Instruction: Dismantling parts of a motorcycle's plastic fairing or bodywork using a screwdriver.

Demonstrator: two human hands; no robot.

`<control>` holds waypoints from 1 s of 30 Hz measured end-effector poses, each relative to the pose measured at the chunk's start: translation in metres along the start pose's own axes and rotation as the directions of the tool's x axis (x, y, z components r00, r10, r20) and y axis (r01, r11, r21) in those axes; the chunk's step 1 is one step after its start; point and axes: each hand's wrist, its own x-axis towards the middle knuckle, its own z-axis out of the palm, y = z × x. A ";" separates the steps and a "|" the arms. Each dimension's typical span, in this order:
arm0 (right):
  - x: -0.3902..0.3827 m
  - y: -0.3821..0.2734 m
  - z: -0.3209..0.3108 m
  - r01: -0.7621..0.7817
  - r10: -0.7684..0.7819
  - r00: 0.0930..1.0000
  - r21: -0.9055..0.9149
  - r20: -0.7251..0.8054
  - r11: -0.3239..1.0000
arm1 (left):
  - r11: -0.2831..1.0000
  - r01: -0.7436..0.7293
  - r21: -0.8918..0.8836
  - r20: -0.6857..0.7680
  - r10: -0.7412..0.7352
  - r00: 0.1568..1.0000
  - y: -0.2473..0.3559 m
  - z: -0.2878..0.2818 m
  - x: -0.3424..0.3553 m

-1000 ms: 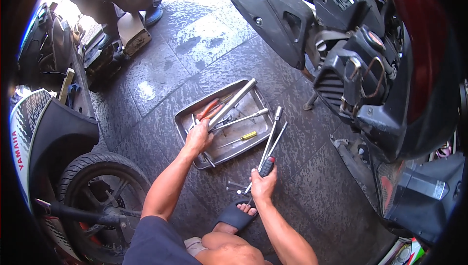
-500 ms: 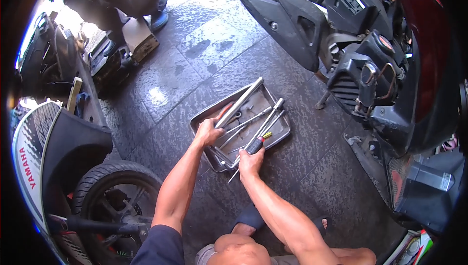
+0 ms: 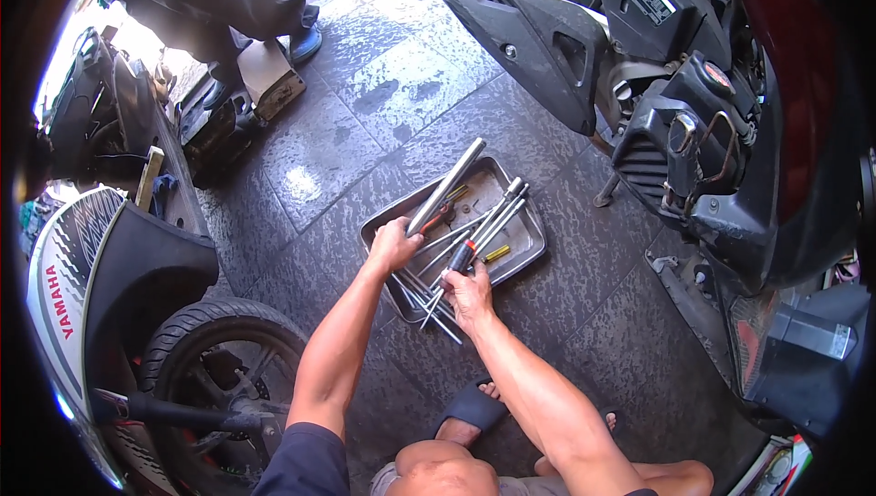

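Note:
A metal tray (image 3: 533,263) of tools lies on the floor in front of me. My left hand (image 3: 394,245) is closed around the lower end of a thick silver metal tube (image 3: 449,184), which slants up over the tray's far left side. At the tray's near edge, my right hand (image 3: 471,297) is closed on a screwdriver with a black and red handle (image 3: 463,257). Several long metal rods and socket-ended wrenches (image 3: 500,213) lie beside and under that hand. A short yellow piece (image 3: 495,254) rests right of the screwdriver, and a red-handled tool (image 3: 442,217) lies partly behind the tube.
A motorcycle wheel (image 3: 224,359) and fairing stand at the left. On the right is a partly stripped scooter (image 3: 675,149) with its stand on the dark tiled floor (image 3: 365,145). Another person's legs (image 3: 214,8) are at the far left, by a cardboard box (image 3: 271,81).
My right hand has moved slightly down, and the screwdriver handle now points more upright. Rods in the tray have shifted, and more of the red-handled tool shows. The tube is still in my left hand.

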 end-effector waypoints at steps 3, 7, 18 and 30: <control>-0.006 -0.017 -0.013 -0.049 0.045 0.997 0.043 0.069 0.998 | 0.871 -0.253 0.421 -0.371 0.420 0.828 0.028 0.032 -0.017; 0.002 -0.006 -0.017 -0.085 0.096 0.982 -0.077 0.160 0.993 | 0.845 -0.214 0.490 -0.117 0.307 0.945 0.017 0.040 -0.029; 0.011 -0.004 -0.030 -0.188 0.136 0.951 0.170 0.278 0.967 | 0.762 -0.239 0.602 0.440 -0.067 0.895 0.019 0.034 0.009; 0.008 -0.015 -0.020 -0.108 0.081 0.982 0.156 0.173 0.982 | 0.743 -0.240 0.625 0.435 -0.077 0.897 0.032 0.041 -0.013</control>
